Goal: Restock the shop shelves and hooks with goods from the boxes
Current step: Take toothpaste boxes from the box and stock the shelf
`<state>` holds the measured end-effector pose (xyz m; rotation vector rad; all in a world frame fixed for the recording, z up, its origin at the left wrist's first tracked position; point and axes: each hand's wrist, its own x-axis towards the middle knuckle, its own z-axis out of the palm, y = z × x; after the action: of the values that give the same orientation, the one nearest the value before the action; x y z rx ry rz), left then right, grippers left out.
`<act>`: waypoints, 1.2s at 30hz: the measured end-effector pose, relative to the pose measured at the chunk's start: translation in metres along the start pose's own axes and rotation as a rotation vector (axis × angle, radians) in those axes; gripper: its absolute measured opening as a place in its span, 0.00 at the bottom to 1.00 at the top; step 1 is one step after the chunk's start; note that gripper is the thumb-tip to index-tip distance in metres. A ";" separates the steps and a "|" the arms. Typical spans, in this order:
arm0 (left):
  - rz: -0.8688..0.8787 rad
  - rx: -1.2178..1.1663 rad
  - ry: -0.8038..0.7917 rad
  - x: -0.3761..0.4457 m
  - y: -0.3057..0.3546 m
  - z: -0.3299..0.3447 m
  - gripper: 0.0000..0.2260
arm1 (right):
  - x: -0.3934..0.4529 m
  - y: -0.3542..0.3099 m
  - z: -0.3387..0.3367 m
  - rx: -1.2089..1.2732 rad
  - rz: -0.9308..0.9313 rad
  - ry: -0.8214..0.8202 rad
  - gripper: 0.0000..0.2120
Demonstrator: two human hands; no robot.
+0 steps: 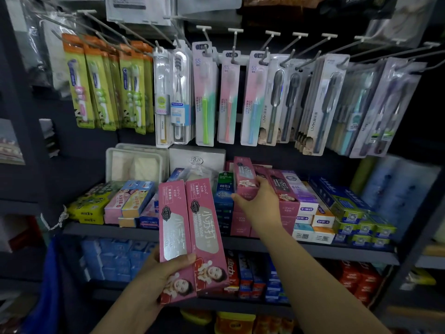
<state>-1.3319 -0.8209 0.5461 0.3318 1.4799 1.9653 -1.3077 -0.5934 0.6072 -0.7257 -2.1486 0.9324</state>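
My left hand (163, 268) grips two pink toothpaste boxes (192, 227) side by side, upright, in front of the shelf. My right hand (257, 201) reaches to the middle shelf (149, 233) and holds a third pink toothpaste box (244, 175) on top of a stack of like pink boxes (240, 224). Its thumb lies on the box's left edge, with the fingers round its right side.
Toothbrush packs (204, 92) hang on hooks (272, 36) above the shelf. Green, yellow, blue, purple and white toothpaste boxes (346, 213) fill the shelf on both sides. A lower shelf (337, 254) holds blue and red boxes. A blue bag (45, 285) hangs at lower left.
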 end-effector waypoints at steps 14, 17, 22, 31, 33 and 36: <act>0.008 -0.045 0.068 -0.001 0.008 0.005 0.35 | -0.056 -0.010 -0.010 0.045 -0.130 -0.023 0.21; 0.019 -0.049 0.100 0.002 0.009 0.009 0.31 | -0.100 -0.010 -0.013 0.076 0.048 -0.475 0.17; 0.041 -0.016 0.065 0.011 0.021 0.028 0.28 | -0.116 0.001 -0.017 0.324 0.203 -0.557 0.11; 0.038 -0.018 -0.086 0.033 0.064 0.063 0.22 | -0.045 -0.009 -0.069 0.556 0.187 -0.093 0.13; 0.034 -0.005 -0.098 0.037 0.069 0.066 0.16 | -0.015 -0.004 -0.074 0.528 0.262 -0.079 0.16; 0.023 0.003 -0.091 0.043 0.072 0.069 0.14 | 0.015 0.011 -0.066 0.522 0.366 -0.119 0.18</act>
<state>-1.3504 -0.7523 0.6285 0.4356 1.4267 1.9398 -1.2653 -0.5496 0.6379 -0.8171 -1.7691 1.6836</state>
